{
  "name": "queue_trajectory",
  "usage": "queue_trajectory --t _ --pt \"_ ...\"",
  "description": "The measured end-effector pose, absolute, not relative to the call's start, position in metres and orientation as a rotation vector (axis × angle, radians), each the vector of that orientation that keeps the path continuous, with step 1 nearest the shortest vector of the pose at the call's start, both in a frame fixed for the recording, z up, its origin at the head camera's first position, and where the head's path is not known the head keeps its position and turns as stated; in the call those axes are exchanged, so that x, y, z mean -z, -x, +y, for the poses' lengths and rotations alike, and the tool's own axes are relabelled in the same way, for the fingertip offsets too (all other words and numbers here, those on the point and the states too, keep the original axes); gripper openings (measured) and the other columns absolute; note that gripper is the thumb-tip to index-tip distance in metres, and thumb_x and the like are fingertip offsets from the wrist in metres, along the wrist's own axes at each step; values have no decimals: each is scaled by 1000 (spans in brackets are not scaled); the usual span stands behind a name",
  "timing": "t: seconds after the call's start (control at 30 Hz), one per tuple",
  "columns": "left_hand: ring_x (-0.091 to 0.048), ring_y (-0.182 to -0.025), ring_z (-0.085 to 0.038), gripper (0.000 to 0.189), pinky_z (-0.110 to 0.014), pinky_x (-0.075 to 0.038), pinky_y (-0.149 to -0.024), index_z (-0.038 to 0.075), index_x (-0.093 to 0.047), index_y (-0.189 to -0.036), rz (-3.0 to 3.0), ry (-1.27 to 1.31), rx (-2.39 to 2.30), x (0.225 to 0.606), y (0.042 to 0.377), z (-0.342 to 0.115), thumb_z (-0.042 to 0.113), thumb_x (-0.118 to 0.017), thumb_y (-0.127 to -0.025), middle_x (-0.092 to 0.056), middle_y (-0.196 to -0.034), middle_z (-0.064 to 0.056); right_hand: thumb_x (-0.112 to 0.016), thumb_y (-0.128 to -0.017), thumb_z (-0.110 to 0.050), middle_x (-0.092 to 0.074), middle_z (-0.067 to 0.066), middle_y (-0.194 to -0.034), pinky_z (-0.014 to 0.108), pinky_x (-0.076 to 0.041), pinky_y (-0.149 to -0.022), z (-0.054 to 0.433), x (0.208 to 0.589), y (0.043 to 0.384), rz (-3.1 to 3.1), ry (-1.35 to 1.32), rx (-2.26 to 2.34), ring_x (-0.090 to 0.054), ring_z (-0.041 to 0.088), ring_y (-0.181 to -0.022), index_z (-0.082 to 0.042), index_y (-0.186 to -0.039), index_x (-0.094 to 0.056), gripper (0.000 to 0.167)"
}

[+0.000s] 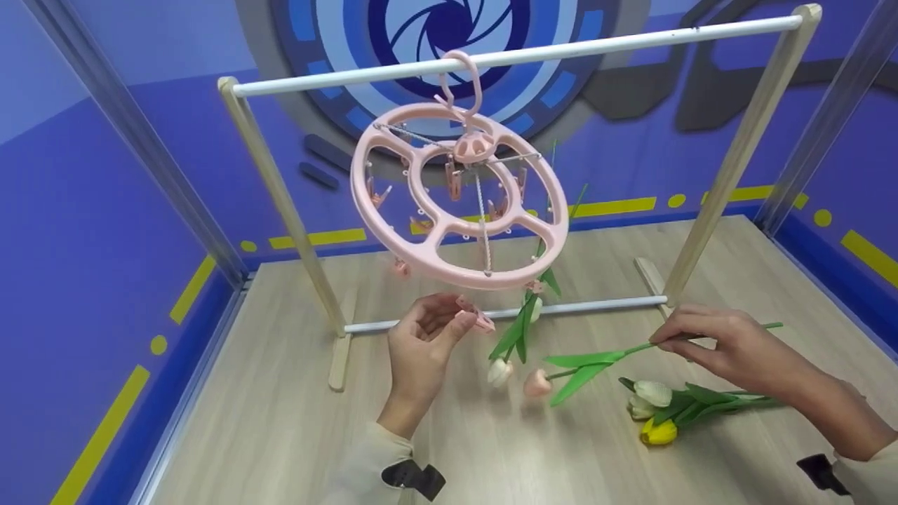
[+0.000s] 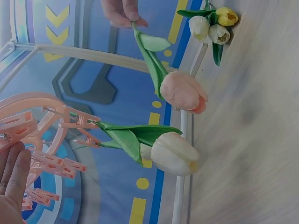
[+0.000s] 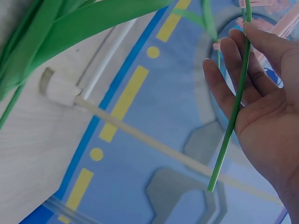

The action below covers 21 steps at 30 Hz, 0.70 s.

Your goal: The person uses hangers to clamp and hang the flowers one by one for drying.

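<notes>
My left hand [image 1: 424,344] pinches a pink clothespin [image 1: 478,317] below the near rim of a round pink clip hanger [image 1: 421,256]. My right hand [image 1: 729,347] holds a pink tulip [image 1: 538,384] by its green stem [image 3: 240,88], between thumb and fingers. The bloom points left, toward the left hand, apart from the clothespin. Two white tulips [image 2: 174,154] hang bloom-down from clips on the hanger's right side; one white bloom [image 1: 499,372] is nearer and the other partly hidden by leaves.
The hanger hooks over the white rod [image 1: 617,46] of a wooden-legged rack. Two white tulips [image 1: 649,398] and a yellow tulip [image 1: 659,432] lie on the wood-grain table [image 1: 245,435] at right, under the right forearm. Blue patterned panels [image 1: 140,210] stand around the table.
</notes>
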<state>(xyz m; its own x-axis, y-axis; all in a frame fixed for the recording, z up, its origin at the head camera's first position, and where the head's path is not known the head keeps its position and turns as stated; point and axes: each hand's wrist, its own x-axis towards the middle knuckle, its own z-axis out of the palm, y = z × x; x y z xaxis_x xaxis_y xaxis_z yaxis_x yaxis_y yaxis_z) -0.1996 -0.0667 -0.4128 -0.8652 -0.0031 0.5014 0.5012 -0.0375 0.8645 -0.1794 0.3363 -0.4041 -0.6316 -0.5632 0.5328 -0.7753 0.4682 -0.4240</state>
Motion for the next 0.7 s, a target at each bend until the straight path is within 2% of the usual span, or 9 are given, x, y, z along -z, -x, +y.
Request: queue_trajectory --t 0.27,0.4,0.5,0.7 --pt "-73 -100 -26 27 -38 -62 -91 -2 -69 -118 -1886 543 1967 410 199 -62 7 -81 -95 -74 -108 -9 -81 -81 18 -73 -6 -103 12 -53 -75 311 394 185 -2351 -1246 -925 -69 11 -86 -23 -111 -78 51" --pt "-73 -100 -26 27 -37 -63 -90 -2 -69 -117 -1890 559 1971 410 198 -60 9 -82 -95 -75 -107 -8 -80 -94 -1 -72 -4 -101 11 -52 -77 297 385 187 -2357 -1256 -893 -68 10 -86 -24 -111 -77 29" --pt "-73 -99 -27 26 -37 -63 -88 -1 -69 -116 -1883 570 1981 409 197 -59 9 -82 -95 -75 -106 -8 -77 -99 -11 -72 -4 -100 11 -52 -78 286 380 190 -2364 -1258 -872 -68 9 -86 -23 -110 -77 17" --pt "-74 -98 -27 26 -40 -63 -89 -2 -69 -114 -1884 563 2004 407 197 -58 8 -82 -94 -75 -105 -9 -82 -90 4 -72 -5 -100 13 -54 -76 265 373 197 -2360 -1262 -840 -68 9 -84 -17 -108 -78 28"
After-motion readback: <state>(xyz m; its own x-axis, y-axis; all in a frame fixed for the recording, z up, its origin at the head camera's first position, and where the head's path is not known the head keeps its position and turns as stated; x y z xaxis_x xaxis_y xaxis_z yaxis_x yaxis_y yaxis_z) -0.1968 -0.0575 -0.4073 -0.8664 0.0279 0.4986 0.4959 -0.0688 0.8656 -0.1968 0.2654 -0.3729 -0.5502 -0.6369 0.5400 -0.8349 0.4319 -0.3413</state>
